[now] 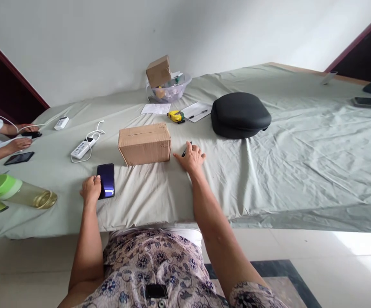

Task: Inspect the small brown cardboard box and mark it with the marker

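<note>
Phone (106,180) touches the left hand (91,188), grip unclear; the spread right hand (192,157) flanks a closed carton (145,145).

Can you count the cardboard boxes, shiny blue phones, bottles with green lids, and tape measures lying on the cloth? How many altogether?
Cardboard boxes: 2, a near box and a far box
Shiny blue phone: 1
Green-lidded bottle: 1
Yellow tape measure on the cloth: 1
Total: 5
</note>
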A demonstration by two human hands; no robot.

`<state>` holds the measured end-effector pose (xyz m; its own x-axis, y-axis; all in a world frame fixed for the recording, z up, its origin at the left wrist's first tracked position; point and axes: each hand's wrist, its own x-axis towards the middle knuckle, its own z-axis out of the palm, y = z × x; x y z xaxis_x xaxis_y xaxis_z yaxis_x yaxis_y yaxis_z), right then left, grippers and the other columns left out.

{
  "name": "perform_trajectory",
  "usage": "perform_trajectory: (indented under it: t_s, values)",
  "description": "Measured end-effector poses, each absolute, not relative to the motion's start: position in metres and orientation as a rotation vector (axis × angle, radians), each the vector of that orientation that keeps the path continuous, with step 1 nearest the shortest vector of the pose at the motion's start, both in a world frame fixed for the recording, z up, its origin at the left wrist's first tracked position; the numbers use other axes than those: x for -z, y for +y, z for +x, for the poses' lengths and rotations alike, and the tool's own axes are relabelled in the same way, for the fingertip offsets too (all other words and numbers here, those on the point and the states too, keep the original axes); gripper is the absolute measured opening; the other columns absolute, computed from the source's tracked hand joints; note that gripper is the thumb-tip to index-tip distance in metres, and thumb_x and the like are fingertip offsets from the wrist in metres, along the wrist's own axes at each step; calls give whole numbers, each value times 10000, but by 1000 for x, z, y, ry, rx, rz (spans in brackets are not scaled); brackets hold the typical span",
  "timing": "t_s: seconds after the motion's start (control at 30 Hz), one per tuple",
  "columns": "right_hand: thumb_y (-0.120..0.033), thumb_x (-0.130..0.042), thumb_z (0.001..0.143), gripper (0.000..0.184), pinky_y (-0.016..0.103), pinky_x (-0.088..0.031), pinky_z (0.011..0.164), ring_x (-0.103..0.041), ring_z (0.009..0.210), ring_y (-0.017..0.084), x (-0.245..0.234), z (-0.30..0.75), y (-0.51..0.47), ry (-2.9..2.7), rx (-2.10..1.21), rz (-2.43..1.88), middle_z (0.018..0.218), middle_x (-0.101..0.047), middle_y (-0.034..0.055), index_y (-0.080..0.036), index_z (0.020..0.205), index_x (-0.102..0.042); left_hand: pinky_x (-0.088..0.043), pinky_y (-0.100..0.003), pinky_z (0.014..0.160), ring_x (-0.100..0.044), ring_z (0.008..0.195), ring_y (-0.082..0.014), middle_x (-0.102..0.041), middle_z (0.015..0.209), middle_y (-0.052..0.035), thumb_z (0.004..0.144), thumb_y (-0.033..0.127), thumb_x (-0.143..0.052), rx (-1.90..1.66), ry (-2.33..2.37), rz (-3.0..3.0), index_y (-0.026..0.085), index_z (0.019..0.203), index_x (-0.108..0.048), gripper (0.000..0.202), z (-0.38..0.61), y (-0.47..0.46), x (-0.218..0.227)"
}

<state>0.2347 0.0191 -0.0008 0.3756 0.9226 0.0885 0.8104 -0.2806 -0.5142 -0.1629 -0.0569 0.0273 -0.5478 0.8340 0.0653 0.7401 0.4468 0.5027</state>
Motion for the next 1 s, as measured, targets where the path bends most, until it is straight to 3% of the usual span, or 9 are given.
perform_trajectory:
  t_s: [0.13, 0.3, 0.47, 0.57, 0.67, 0.87, 1.0]
  values:
    - [-629, -560, 980, 728, 598, -308, 1146, -476, 1384, 387, 1, 237, 21, -1427, -307, -2121, 1512, -531, 226, -187, 1555, -493, -492, -545, 1096, -695, 1191, -382, -794, 1077, -157, 917, 398, -534, -869, 2319, 1343, 208, 915, -733, 275, -159, -57, -25]
    - [-537, -484, 1021, 588, 568, -351, 1118, -535, 1304, 366, 4, 238, 25, -1307, -271, -2084, 1416, -607, 205, -185, 1483, -573, -498, -425, 1125, -698, 1211, -317, -792, 1153, -127, 783, 352, -614, -1154, 2050, 1204, 195, 853, -725, 204, -144, -58, -24]
    - [-460, -482, 1006, 481, 514, -421, 1070, -585, 1203, 319, 9, 241, 31, -1165, -88, -1833, 1285, -666, 177, -179, 1371, -620, -558, -353, 866, -699, 889, -238, -746, 863, -44, 674, 446, -666, -1205, 1912, 1160, 191, 904, -702, 345, -138, -64, -32]
    - [-464, -460, 1005, 438, 493, -451, 1050, -598, 1164, 297, 7, 243, 33, -1126, -22, -1633, 1195, -694, 157, -184, 1295, -632, -510, -300, 718, -640, 760, -190, -682, 797, -14, 587, 499, -710, -1275, 1795, 1127, 200, 871, -646, 417, -133, -71, -44]
    - [-519, -449, 998, 451, 473, -482, 1028, -627, 1091, 273, -1, 241, 32, -1088, -10, -1468, 1105, -702, 138, -180, 1226, -640, -466, -280, 661, -594, 697, -164, -650, 761, 1, 530, 492, -773, -1318, 1701, 1134, 209, 856, -626, 456, -124, -81, -59]
    - [-747, -434, 967, 623, 367, -554, 821, -689, 841, 207, -27, 236, 15, -1088, -365, -1205, 907, -716, 80, -183, 1086, -671, -437, -261, 601, -596, 670, -151, -669, 785, -4, 608, 465, -851, -1376, 1354, 1096, 221, 896, -637, 434, -86, -91, -77]
    - [-846, -435, 939, 743, 347, -564, 821, -712, 829, 187, -38, 239, -5, -1338, -789, -989, 919, -740, 76, -177, 1130, -696, -469, -262, 623, -598, 657, -132, -659, 765, 13, 617, 462, -898, -1447, 1109, 1000, 215, 908, -642, 460, -48, -83, -75]
